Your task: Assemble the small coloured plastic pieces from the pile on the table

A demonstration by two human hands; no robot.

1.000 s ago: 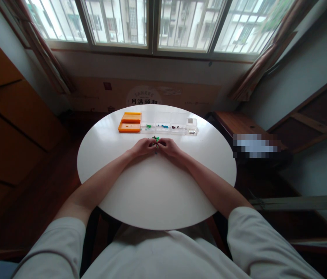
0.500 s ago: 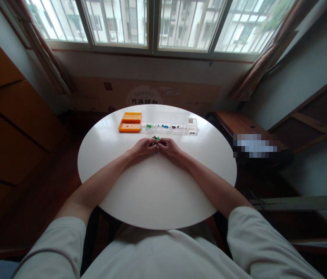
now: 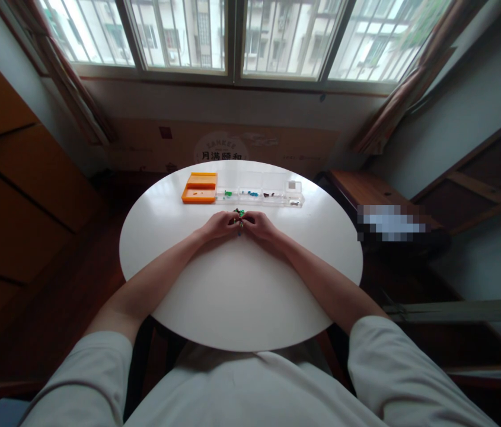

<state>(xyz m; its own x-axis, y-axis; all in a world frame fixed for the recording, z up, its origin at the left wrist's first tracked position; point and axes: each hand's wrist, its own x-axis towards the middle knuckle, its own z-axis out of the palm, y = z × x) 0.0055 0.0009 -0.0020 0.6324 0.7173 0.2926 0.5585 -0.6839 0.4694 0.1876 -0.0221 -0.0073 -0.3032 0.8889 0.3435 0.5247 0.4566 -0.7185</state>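
Close together over the white table (image 3: 241, 290), my left hand (image 3: 220, 223) and my right hand (image 3: 259, 225) meet at their fingertips. Both have their fingers bent and pinched at a small heap of tiny green, dark and bluish pieces (image 3: 242, 213). Fingers hide part of the heap, and what each pinch holds is too small to name. Beyond them lies an orange open-lidded case (image 3: 199, 199) with a few tiny orange bits. Joined to its right is a row of clear compartments (image 3: 272, 203) holding small green, blue, dark and pale pieces.
Past the far table edge stand a printed cardboard panel (image 3: 139, 142) and a barred window (image 3: 183, 35). A wooden bench (image 3: 352, 187) is at the right, with a pixelated patch over it. Tall wooden cabinets (image 3: 5, 201) line the left.
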